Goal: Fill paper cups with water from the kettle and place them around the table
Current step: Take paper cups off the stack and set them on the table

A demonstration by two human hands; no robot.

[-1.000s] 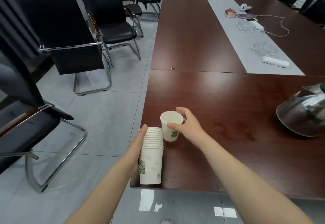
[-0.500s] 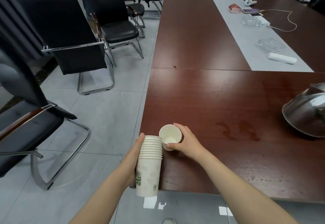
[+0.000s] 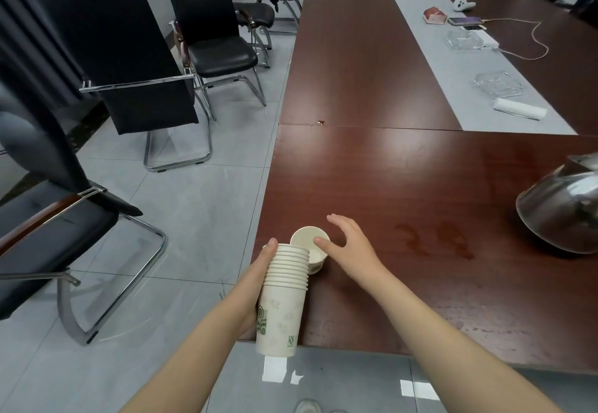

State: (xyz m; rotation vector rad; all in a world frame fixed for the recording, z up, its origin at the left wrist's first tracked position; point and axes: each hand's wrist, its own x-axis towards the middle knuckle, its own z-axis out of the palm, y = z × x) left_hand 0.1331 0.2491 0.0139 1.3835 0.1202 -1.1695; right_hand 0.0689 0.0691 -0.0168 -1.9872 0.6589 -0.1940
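Observation:
My left hand (image 3: 259,280) grips a stack of several white paper cups (image 3: 283,299) with green print, held over the near left corner of the dark wooden table (image 3: 404,186). A single empty paper cup (image 3: 310,244) stands upright on the table just behind the stack. My right hand (image 3: 349,247) hovers beside it with fingers spread; only the thumb tip is at the cup's rim. A steel kettle (image 3: 563,211) sits at the right edge of the view, partly cut off.
Black chairs with chrome frames (image 3: 136,66) stand on the grey tiled floor left of the table. A grey runner (image 3: 453,66) down the table carries glass ashtrays (image 3: 498,84), a rolled white cloth (image 3: 519,108), phones and a cable. Dried stains (image 3: 433,241) mark the wood near the kettle.
My right hand lowered the single cup from above the stack onto the table and opened its fingers off it. The stack in my left hand shifted slightly toward the table's edge.

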